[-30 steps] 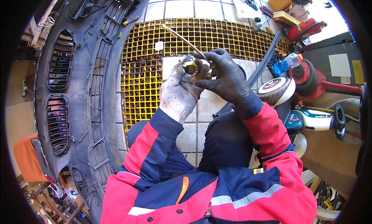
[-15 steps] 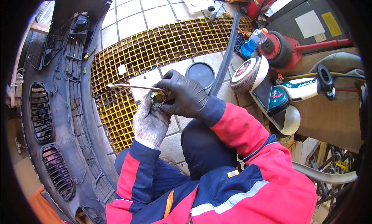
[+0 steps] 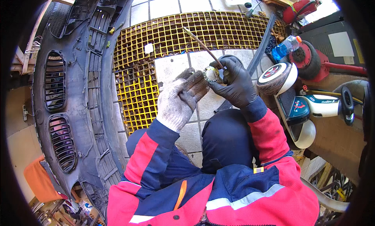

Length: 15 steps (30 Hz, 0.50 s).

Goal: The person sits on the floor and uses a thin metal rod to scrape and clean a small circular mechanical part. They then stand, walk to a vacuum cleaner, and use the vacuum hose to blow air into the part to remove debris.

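Note:
My right hand (image 3: 238, 83), in a black glove, is closed on a small round cup-shaped part (image 3: 211, 74) with a pale, greenish rim. A thin brown rod (image 3: 201, 43) with a whitish tip is held in the same fingers and points up and left over the grate. My left hand (image 3: 177, 101) wears a pale knit glove, dark with dirt on the fingers. Its fingers are stretched out toward the round part, their tips close beside it; whether they touch cannot be made out. Both hands are above the tiled floor, in front of my bent knee.
A large dark car bumper (image 3: 80, 108) stands along the left. Yellow grating (image 3: 134, 93) is set in the tiles. At right are a white self-balancing scooter (image 3: 295, 105), a red trolley jack (image 3: 312, 62) and a blue-liquid bottle (image 3: 287, 47). A dark strip (image 3: 261, 46) lies beyond my right hand.
My left fingers have come off the round part and straightened, while the right hand keeps it. The rod has swung to point more upward. The view has shifted left.

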### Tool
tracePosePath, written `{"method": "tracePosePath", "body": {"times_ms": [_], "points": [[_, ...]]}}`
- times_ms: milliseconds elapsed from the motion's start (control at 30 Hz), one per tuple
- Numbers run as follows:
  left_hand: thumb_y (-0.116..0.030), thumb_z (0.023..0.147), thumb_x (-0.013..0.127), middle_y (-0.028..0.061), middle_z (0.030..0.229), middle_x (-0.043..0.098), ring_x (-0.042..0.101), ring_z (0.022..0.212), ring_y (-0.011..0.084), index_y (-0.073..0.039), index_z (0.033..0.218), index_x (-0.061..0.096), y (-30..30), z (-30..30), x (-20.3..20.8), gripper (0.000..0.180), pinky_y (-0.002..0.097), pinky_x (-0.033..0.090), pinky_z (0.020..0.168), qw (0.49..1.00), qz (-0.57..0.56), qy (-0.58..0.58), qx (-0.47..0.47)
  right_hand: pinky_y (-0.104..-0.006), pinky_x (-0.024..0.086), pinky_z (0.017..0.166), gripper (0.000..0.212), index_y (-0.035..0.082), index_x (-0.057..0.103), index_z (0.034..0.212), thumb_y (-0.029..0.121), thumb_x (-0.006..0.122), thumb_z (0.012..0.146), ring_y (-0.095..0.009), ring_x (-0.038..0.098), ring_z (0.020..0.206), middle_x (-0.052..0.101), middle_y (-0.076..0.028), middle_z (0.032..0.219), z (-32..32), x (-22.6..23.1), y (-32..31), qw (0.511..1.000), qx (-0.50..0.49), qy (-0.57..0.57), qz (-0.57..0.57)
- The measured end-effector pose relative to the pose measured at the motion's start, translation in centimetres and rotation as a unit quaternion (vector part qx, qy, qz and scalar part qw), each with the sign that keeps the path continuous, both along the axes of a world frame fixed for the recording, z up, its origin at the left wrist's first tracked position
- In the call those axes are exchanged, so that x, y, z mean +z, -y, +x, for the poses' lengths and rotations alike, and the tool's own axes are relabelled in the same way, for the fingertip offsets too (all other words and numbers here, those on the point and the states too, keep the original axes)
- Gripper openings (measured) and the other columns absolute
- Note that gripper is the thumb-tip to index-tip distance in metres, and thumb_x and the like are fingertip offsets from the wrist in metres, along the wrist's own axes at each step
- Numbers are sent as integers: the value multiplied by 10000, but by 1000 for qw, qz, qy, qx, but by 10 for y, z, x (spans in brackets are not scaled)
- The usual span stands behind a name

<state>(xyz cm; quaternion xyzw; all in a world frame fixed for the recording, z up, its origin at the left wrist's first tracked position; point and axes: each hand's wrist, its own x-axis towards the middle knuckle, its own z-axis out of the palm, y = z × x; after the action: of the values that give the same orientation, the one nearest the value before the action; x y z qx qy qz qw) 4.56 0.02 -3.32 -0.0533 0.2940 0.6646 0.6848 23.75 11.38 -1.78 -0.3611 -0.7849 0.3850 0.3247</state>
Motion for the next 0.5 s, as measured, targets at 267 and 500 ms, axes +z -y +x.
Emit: {"method": "tracePosePath", "body": {"times_ms": [267,500], "points": [[-190,1113,588,272,1366,719,725,1257,448,37,1419,626,5,-1,-3,383,592,566,1157,999,49,-3,-22,-423,591,875,449,63,717,1160,210,945,803,-298,696,944,673,-114,1042,14,-9,-7,998,-37,24,43],[-152,1108,591,254,1368,706,698,1285,442,16,1492,585,8,-1,-13,419,626,535,1184,998,15,-30,-44,-423,602,911,517,64,720,1270,217,926,820,-318,721,998,689,-146,1083,37,-26,-1,997,-57,53,-7]]}}
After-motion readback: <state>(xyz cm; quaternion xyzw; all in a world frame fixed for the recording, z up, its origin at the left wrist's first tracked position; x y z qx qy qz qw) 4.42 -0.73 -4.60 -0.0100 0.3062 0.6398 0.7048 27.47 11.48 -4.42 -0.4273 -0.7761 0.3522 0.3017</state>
